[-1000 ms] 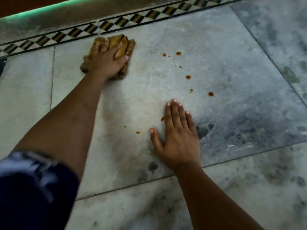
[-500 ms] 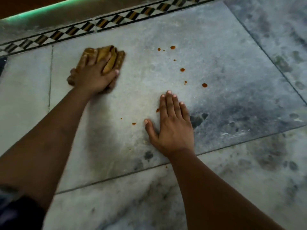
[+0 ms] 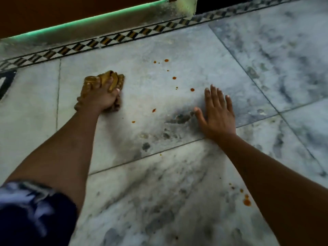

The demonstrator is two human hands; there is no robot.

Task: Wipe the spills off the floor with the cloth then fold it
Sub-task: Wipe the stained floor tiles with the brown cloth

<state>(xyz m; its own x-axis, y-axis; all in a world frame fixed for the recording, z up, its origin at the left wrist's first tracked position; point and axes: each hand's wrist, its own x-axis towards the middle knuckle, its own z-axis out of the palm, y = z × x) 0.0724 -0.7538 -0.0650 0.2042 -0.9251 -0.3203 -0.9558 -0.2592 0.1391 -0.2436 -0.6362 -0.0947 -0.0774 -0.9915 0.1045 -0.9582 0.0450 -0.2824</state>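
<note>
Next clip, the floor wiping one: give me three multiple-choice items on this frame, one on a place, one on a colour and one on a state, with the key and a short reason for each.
1. Where is the cloth?
A. Under the left hand, on the floor tile
B. Under the right hand
C. Draped over the patterned border

2. What colour are the spill drops?
A. Blue
B. Orange-red
C. White

3. How is the right hand?
A. Closed in a fist
B. Gripping the cloth
C. Open and flat on the floor

Key:
1 A: the left hand presses the mustard-yellow cloth onto the floor, short of the patterned border.
2 B: the spill drops between the hands, and more by the right forearm, are orange-red.
3 C: the right hand lies palm down with fingers spread, holding nothing.
</note>
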